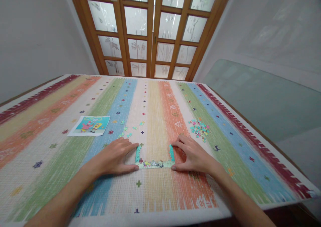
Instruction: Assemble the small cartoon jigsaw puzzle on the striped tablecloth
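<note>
A partly joined jigsaw puzzle (155,164) lies flat on the tablecloth in a U shape, with a pale patterned bottom row and two short turquoise sides. My left hand (116,156) grips its left side, forefinger at the upper end and thumb at the lower corner. On the opposite side my right hand (192,153) does the same, thumb at the lower right corner. A few loose puzzle pieces (129,135) are scattered beyond my left hand. Past my right hand lies a heap of mixed puzzle pieces (199,129).
A picture sheet (89,126) with a pink and a yellow cartoon figure lies at the left. The striped tablecloth (152,193) covers the table. Wooden glass-paned doors (152,36) stand behind it, and a pale greenish panel (263,100) is at the right.
</note>
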The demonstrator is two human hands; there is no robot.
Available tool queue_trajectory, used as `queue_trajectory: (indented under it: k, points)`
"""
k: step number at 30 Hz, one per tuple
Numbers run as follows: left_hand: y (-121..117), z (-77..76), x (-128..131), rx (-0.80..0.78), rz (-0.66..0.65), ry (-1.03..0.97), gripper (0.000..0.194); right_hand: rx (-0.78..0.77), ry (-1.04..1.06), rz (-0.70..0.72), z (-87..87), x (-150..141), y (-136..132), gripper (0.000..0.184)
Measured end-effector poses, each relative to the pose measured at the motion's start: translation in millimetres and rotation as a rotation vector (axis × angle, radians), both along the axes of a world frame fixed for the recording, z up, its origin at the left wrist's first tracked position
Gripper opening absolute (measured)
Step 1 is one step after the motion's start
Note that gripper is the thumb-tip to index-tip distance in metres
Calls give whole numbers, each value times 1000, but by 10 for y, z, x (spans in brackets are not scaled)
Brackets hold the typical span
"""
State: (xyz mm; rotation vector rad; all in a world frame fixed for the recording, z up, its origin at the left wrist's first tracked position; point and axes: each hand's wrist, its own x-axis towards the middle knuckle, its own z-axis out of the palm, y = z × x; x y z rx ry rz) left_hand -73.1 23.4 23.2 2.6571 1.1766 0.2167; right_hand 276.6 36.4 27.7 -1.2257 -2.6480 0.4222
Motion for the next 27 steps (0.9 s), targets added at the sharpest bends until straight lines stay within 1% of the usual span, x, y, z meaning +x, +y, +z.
queue_trajectory:
  k: [2,5,7,10,12,18,24,27]
  points:
    - [41,-31,-45,37,25,-11,64,-2,10,1,-7,5,4,64]
    - [166,-79,-191,116,119,-35,48,-9,34,0,-19,13,7,66]
    - [264,-105,-324,173,201,-30,45,-9,41,3,-26,15,7,67]
    - [371,-132,-506,221,268,6,42,-8,35,12,-31,12,4,65]
    - [404,-143,-579,243,297,1,38,-5,29,14,-30,8,2,64]
    - [433,-163,-646,234,303,-39,32,-9,21,5,-1,-4,2,58]
    - [448,-185,-657,195,241,-54,42,-2,27,0,-15,-13,7,50]
    - [430,-165,-612,178,211,-90,40,2,36,-7,-34,-17,13,44]
